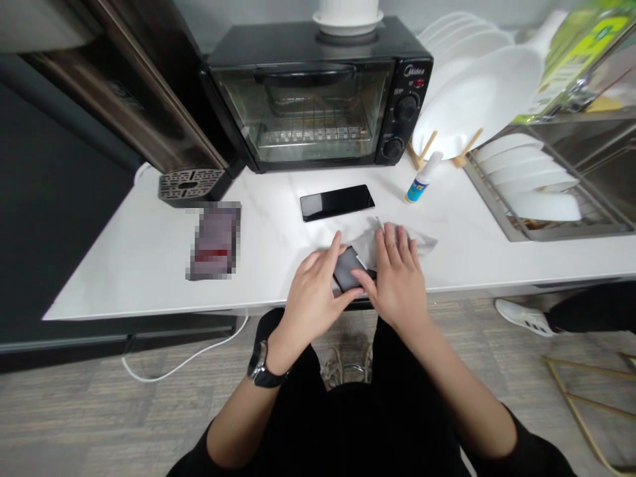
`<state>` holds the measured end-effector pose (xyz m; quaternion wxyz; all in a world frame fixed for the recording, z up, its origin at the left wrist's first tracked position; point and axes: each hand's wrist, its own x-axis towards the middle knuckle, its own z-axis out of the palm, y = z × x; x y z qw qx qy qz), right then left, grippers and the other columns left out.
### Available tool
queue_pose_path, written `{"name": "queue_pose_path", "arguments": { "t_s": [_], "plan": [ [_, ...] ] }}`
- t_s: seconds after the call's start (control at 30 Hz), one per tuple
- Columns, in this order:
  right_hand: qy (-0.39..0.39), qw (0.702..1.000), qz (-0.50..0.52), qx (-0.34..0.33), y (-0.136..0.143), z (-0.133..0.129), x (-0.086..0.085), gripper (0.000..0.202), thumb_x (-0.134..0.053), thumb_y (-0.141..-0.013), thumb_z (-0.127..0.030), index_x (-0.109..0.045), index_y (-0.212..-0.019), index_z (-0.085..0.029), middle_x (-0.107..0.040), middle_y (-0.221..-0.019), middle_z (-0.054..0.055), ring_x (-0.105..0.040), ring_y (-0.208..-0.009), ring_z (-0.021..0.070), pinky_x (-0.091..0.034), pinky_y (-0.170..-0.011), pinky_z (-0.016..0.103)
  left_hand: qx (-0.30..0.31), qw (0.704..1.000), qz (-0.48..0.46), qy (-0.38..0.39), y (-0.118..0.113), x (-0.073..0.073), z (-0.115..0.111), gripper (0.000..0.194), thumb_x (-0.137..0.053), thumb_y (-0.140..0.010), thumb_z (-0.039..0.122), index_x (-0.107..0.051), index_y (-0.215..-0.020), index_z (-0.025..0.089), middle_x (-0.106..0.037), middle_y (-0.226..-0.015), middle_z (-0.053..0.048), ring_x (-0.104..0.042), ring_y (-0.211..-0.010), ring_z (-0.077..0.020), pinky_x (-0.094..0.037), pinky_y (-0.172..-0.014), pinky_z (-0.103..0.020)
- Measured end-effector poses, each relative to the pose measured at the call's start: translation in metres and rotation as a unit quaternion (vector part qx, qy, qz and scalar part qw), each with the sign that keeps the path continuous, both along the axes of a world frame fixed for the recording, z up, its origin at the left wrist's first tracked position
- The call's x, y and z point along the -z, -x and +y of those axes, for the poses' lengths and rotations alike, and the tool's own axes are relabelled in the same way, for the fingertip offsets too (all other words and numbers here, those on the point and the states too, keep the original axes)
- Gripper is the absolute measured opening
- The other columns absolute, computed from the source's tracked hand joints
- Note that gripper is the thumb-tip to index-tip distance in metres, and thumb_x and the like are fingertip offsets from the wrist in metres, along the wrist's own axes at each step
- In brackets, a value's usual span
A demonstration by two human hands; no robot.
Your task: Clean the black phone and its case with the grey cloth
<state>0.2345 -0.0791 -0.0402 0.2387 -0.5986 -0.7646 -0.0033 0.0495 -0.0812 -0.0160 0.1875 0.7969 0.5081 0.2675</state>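
Near the counter's front edge, my left hand (pixel 314 291) holds a small dark grey flat case (pixel 349 268) between its thumb and fingers. My right hand (pixel 399 281) rests its fingers on a crumpled light grey cloth (pixel 366 245), with its thumb on the dark case. The cloth spreads out on both sides of the right fingers, and part of it is hidden under them. Just beyond my hands lies a black phone (pixel 337 203), screen up. A small spray bottle (pixel 418 183) with a blue label leans at the right in the picture.
A black toaster oven (pixel 318 112) stands at the back. On the left are a drink dispenser's drip tray (pixel 189 185) and a blurred-out dark item (pixel 215 242). White plates (pixel 477 93) stand in a rack at the right, beside a sink (pixel 521 228) with bowls. Another person's shoe (pixel 524 317) is on the floor.
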Motion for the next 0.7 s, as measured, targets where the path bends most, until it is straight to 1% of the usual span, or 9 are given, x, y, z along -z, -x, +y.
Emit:
{"name": "queue_pose_path", "arguments": {
  "t_s": [0.07,0.13,0.23,0.3,0.4,0.5,0.6,0.63,0.7],
  "plan": [
    [0.005,0.998,0.004,-0.06,0.02,-0.009,-0.003,0.089,-0.04,-0.102,-0.069,-0.04,-0.161,-0.003,-0.034,-0.169,0.023,-0.033,-0.161,0.0382,-0.032,-0.131,0.064,0.004,1.0,0.0,-0.002,0.002,0.001,-0.001,0.107,-0.076,-0.088,0.018,-0.009,-0.17,0.029,-0.062,-0.148,-0.011,-0.058,-0.132,-0.0293,-0.053,-0.113,-0.05],
    [0.016,0.991,0.007,-0.136,0.026,-0.019,-0.006,0.085,-0.042,-0.103,-0.066,-0.041,-0.16,-0.003,-0.035,-0.169,0.02,-0.035,-0.161,0.0328,-0.035,-0.132,0.057,-0.002,1.0,0.004,0.002,0.003,0.002,-0.003,0.108,-0.072,-0.086,0.013,-0.006,-0.171,0.028,-0.063,-0.145,-0.012,-0.06,-0.13,-0.0289,-0.056,-0.109,-0.047],
    [0.035,0.97,0.002,-0.24,0.006,-0.028,-0.01,0.073,-0.045,-0.104,-0.06,-0.043,-0.16,-0.012,-0.041,-0.168,0.011,-0.039,-0.16,0.0254,-0.038,-0.132,0.052,-0.025,1.0,0.0,0.015,0.002,0.001,-0.006,0.115,-0.075,-0.083,0.011,-0.002,-0.171,0.027,-0.058,-0.149,-0.014,-0.058,-0.136,-0.0295,-0.055,-0.111,-0.047],
    [0.044,0.963,-0.013,-0.267,-0.02,-0.026,-0.011,0.068,-0.046,-0.105,-0.058,-0.041,-0.162,-0.02,-0.043,-0.167,0.006,-0.039,-0.159,0.0234,-0.039,-0.131,0.053,-0.036,0.999,-0.013,0.023,0.001,0.0,-0.007,0.117,-0.08,-0.084,0.016,-0.001,-0.17,0.028,-0.054,-0.151,-0.014,-0.057,-0.139,-0.0291,-0.053,-0.115,-0.047],
    [0.028,0.982,-0.041,-0.183,-0.055,-0.016,-0.009,0.066,-0.045,-0.106,-0.055,-0.037,-0.164,-0.025,-0.04,-0.169,0.005,-0.038,-0.16,0.0268,-0.04,-0.128,0.058,-0.043,0.998,-0.027,0.022,-0.002,-0.001,-0.007,0.119,-0.086,-0.085,0.033,-0.003,-0.17,0.032,-0.056,-0.15,-0.011,-0.058,-0.138,-0.0273,-0.052,-0.117,-0.046],
    [0.008,0.996,-0.048,-0.068,-0.06,-0.004,-0.004,0.071,-0.041,-0.106,-0.058,-0.033,-0.166,-0.02,-0.035,-0.171,0.008,-0.038,-0.16,0.0315,-0.041,-0.126,0.062,-0.043,0.998,-0.029,0.018,-0.003,-0.001,-0.005,0.121,-0.087,-0.084,0.039,-0.002,-0.17,0.034,-0.057,-0.151,-0.01,-0.059,-0.137,-0.0265,-0.051,-0.118,-0.046],
    [-0.003,1.0,-0.021,0.009,-0.028,0.0,-0.001,0.085,-0.04,-0.102,-0.069,-0.038,-0.163,-0.01,-0.036,-0.17,0.015,-0.037,-0.159,0.0388,-0.036,-0.127,0.067,-0.041,0.998,-0.034,0.016,-0.003,0.0,-0.005,0.118,-0.085,-0.086,0.037,-0.003,-0.17,0.033,-0.055,-0.154,-0.011,-0.059,-0.139,-0.0273,-0.051,-0.12,-0.047],
    [-0.005,1.0,-0.011,0.006,-0.014,-0.003,-0.002,0.088,-0.041,-0.101,-0.072,-0.04,-0.161,-0.008,-0.036,-0.169,0.018,-0.037,-0.159,0.0403,-0.035,-0.128,0.068,-0.036,0.999,-0.035,0.015,-0.002,0.001,-0.005,0.116,-0.083,-0.087,0.035,-0.003,-0.17,0.033,-0.053,-0.157,-0.012,-0.057,-0.141,-0.0277,-0.05,-0.12,-0.048],
    [0.003,0.998,0.009,-0.057,0.015,-0.011,-0.005,0.092,-0.043,-0.099,-0.073,-0.044,-0.158,-0.003,-0.038,-0.168,0.02,-0.037,-0.159,0.0392,-0.035,-0.13,0.064,-0.028,0.999,-0.031,0.008,-0.001,0.003,-0.005,0.109,-0.076,-0.091,0.027,-0.002,-0.17,0.031,-0.046,-0.164,-0.013,-0.053,-0.147,-0.0284,-0.05,-0.122,-0.047]
  ]
}}
